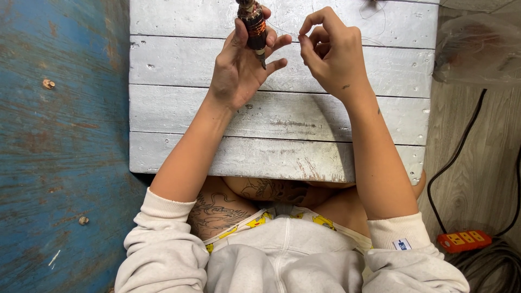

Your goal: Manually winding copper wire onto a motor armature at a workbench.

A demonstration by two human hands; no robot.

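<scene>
My left hand (241, 59) grips a small motor rotor (253, 26) with copper winding and a metal shaft that points down toward me. It is held upright over the far part of a low white plank table (271, 119). My right hand (331, 49) hovers just to the right of the rotor, thumb and forefinger pinched together, apparently on a very thin wire that is hard to make out. Both forearms reach across the table from white sleeves.
A blue painted floor (59, 152) lies to the left, with small bits of debris on it. At right an orange power strip (464, 240) with black cables rests on wooden flooring. A clear plastic bag (477, 49) sits at the upper right.
</scene>
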